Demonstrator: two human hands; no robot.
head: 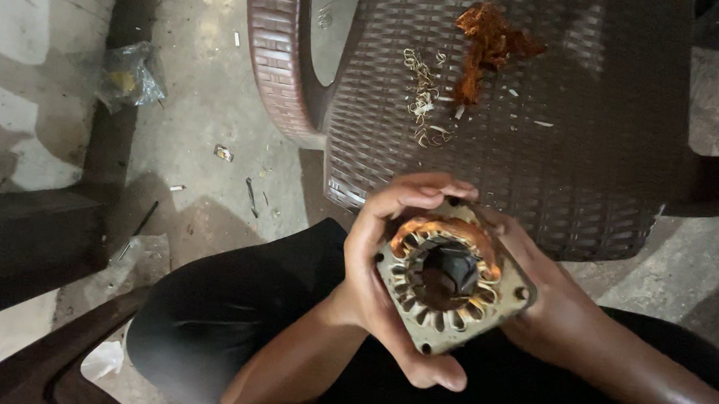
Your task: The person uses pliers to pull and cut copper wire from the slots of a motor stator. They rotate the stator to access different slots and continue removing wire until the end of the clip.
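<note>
You hold the stator (452,286) over your lap, just in front of the brown chair (548,156). Your left hand (379,279) is closed around its left side, fingers curled over the top and thumb under the bottom corner. Your right hand (550,312) cups the right side from behind, so it looks closed on it too, though most of its fingers are hidden.

The stator is a square block of metal plates, so it is likely heavy and stiff. It will not bend. Hold it by the flat outer edges and corners, like you do now. The copper wire (446,232) in the middle ring looks thin and can scratch or snap, so keep your fingers off it. On the chair lie an orange wire clump (489,42) and small pale bits (422,97).
</note>
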